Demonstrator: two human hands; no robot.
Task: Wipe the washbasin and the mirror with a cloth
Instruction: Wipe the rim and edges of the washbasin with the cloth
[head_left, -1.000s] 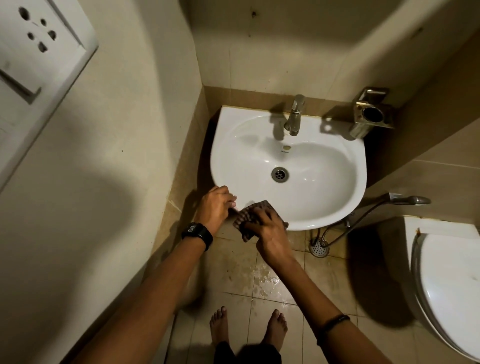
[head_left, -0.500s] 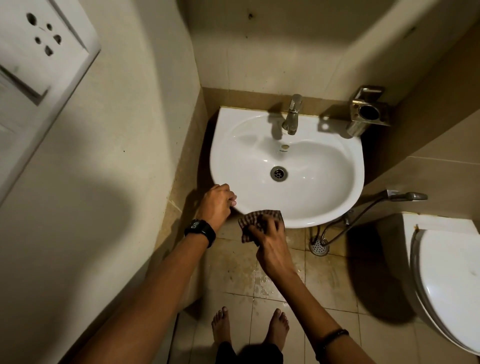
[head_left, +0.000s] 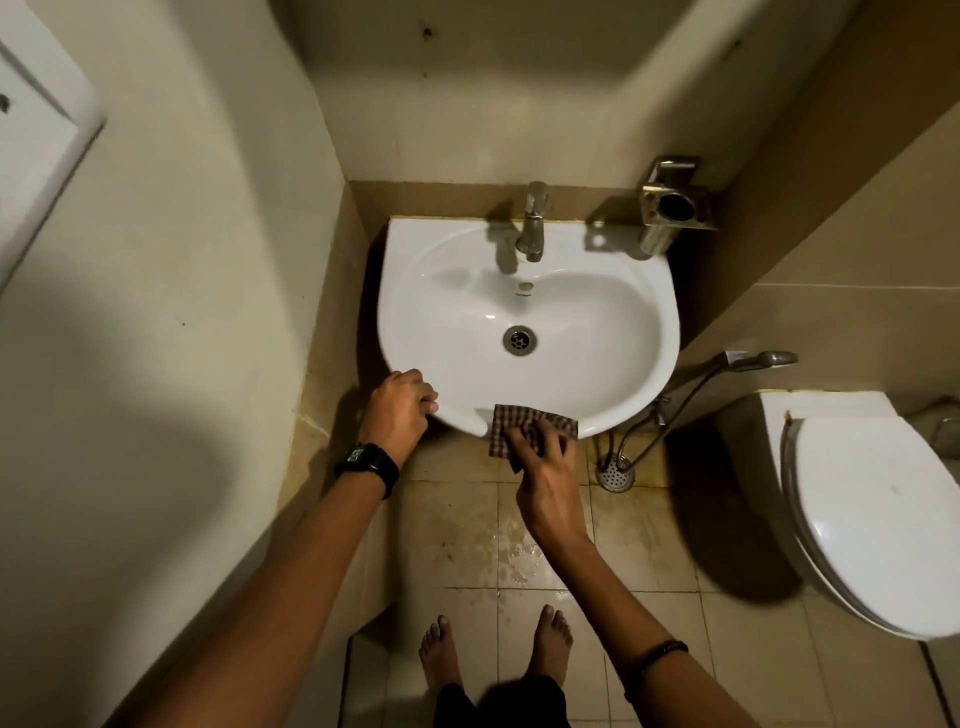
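A white washbasin (head_left: 613, 332) hangs on the far wall, with a metal tap (head_left: 532, 221) at its back and a drain (head_left: 519, 340) in the bowl. My left hand (head_left: 397, 410) grips the basin's front-left rim. My right hand (head_left: 540, 467) presses a brown checked cloth (head_left: 519, 418) against the front rim, fingers spread over it. No mirror is in view.
A closed white toilet (head_left: 878, 519) stands at the right. A hand shower on a hose (head_left: 753, 359) hangs between basin and toilet. A metal holder (head_left: 675, 208) is fixed on the wall at back right. Wet tiled floor (head_left: 467, 561) and my bare feet lie below.
My right hand has slid the cloth to the right along the basin's front rim. My left hand has stayed on the front-left rim.
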